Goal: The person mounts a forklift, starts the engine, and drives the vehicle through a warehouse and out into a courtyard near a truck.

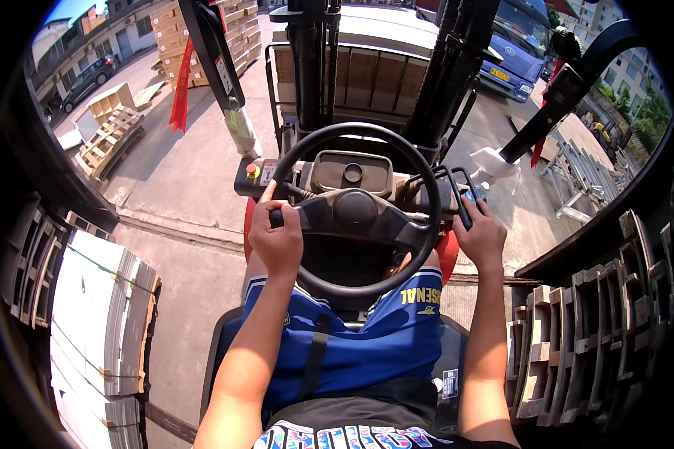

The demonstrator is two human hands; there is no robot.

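I sit at the controls of a forklift. My left hand [277, 236] is closed at the left rim of the black steering wheel [352, 287], around a dark knob there, its index finger stretched along the rim. To the right of the wheel, my right hand [481, 233] is closed on a black control lever [466, 213]; a second lever loop [460, 176] rises just ahead of it. Beyond the dashboard [352, 173] stand the mast's dark uprights [312, 75]. Past them is a large pale-topped load [382, 82], partly hidden by the mast.
Wrapped white stacks [97, 307] stand close on the left, wooden pallets [577, 337] on the right. Ahead are stacked cartons [202, 45], a broken pallet [111, 142], a blue truck [513, 45] and metal frames [577, 176]. A red emergency button [252, 170] sits left of the wheel.
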